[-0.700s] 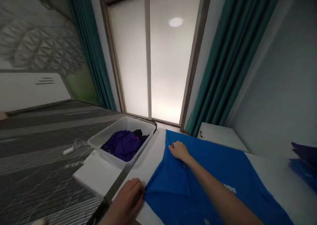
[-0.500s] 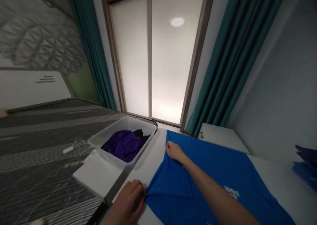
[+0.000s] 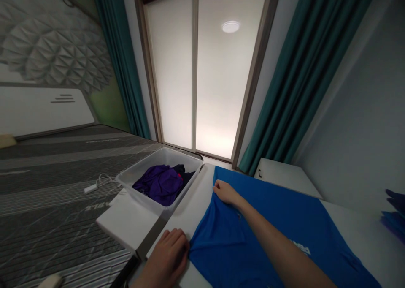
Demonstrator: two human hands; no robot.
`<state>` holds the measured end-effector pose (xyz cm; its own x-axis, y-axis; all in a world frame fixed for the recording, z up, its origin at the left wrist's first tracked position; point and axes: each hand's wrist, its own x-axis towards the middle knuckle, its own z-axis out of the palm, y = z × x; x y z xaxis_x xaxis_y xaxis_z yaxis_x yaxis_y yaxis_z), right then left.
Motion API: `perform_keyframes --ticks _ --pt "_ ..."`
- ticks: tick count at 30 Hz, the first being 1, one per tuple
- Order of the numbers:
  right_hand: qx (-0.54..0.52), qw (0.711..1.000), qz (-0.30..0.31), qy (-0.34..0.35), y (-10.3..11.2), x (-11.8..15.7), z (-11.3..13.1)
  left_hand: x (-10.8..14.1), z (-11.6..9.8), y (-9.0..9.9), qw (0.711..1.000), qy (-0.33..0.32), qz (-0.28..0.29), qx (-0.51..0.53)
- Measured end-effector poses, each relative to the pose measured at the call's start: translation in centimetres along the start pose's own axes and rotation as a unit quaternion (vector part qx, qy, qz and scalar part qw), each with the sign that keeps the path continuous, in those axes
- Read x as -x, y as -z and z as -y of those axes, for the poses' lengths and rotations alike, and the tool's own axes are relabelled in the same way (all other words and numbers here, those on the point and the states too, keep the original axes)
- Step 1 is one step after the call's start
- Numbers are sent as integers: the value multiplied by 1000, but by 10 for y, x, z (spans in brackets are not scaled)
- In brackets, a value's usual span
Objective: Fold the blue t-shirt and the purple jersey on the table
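Observation:
A blue T-shirt (image 3: 268, 197) with white lettering lies spread over a white tabletop (image 3: 194, 212). My left hand (image 3: 171, 252) is closed on the near corner of its left edge, resting at the tabletop's side. Farther up that same edge, my right hand (image 3: 225, 191) pinches the cloth near the far corner. Between the two hands the edge bows inward, with creases running from each grip. My right forearm crosses over the shirt and covers part of the lettering.
Left of the tabletop, a translucent plastic bin (image 3: 142, 196) holds purple and dark clothes, partly over a white board (image 3: 126, 222). Beyond lies a dark striped bed (image 3: 57, 224) with a white plug-like piece (image 3: 90, 188) and cord. Folded dark blue cloths (image 3: 395, 222) sit at the right edge.
The view has shifted slightly. Both hands keep their grips on the shirt's edge, and the cloth between them looks a little more creased and bowed.

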<state>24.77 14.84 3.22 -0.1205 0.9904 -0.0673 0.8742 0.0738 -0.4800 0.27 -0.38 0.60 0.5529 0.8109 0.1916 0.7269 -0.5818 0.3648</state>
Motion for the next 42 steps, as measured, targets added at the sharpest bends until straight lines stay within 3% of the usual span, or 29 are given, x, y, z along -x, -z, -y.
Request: perform_keyframes --ticks 7,12,16,20,22,26,34,38,42 --pt "-111 992 39 40 -10 -5 14 0 -2 9 999 12 28 35" --pt "-115 990 62 46 -3 4 6 -18 -12 23 990 -2 -30 138" --pt "-95 994 46 9 6 12 -9 -65 -19 26 976 -32 -94 194" --pt "-81 996 38 -10 6 18 -19 -128 -8 13 977 -72 -134 151" --pt "-82 996 35 -9 3 19 -21 -156 1 5 982 -60 -132 122" --pt "-100 995 0 -4 -1 16 -20 -189 18 -7 994 7 -62 88" --pt "-106 992 -58 -20 -3 -5 -19 -189 35 -21 994 62 -44 83" --pt "-100 994 -19 -28 -5 -2 -19 -188 38 -27 991 71 -57 95" --pt "-99 995 31 -9 -2 24 -26 -188 41 -30 986 79 -68 131"
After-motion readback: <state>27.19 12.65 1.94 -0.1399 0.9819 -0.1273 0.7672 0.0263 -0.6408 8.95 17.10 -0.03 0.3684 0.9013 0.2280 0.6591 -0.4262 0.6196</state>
